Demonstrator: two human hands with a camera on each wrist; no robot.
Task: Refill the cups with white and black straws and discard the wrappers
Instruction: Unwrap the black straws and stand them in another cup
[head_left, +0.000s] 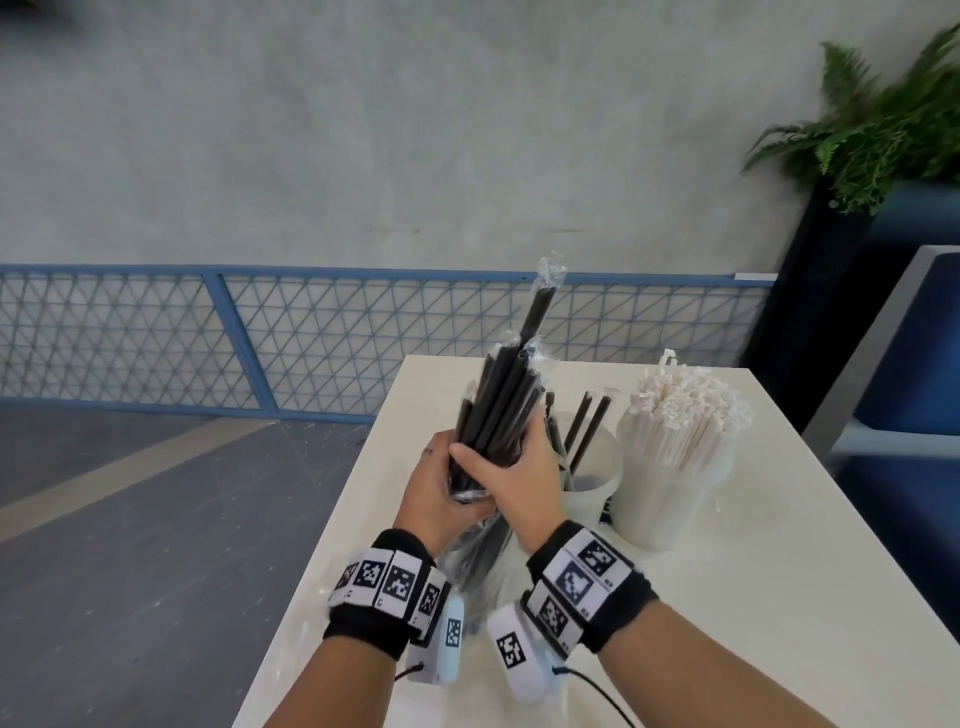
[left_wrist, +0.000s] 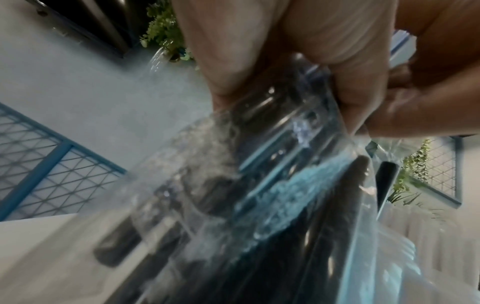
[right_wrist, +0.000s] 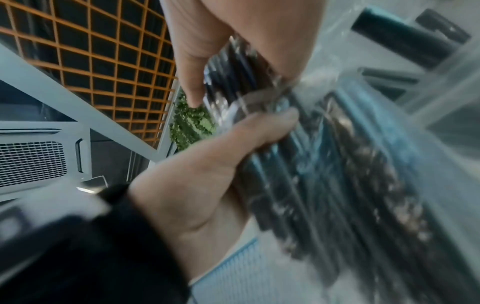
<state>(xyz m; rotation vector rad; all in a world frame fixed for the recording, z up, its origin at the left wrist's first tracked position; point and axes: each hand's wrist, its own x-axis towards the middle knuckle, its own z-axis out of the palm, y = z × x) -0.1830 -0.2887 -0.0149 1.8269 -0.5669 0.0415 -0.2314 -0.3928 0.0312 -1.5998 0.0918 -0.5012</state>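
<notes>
A bundle of black straws (head_left: 496, 410) in clear plastic wrappers stands upright above the white table (head_left: 753, 597). My left hand (head_left: 434, 486) and right hand (head_left: 519, 475) both grip its lower part. One wrapped straw (head_left: 537, 312) sticks up higher than the others. A clear bag (head_left: 480, 564) hangs below my hands. The wrist views show the bundle (left_wrist: 285, 168) (right_wrist: 337, 164) up close, blurred. Behind my right hand stands a clear cup (head_left: 605, 480) holding a few black straws. To its right, a second cup (head_left: 665, 504) is packed with white straws (head_left: 685, 410).
The table's left edge (head_left: 332, 519) drops to a grey floor. A blue mesh railing (head_left: 260, 338) runs behind. A fern (head_left: 872, 130) and a blue seat (head_left: 914, 374) stand at the right.
</notes>
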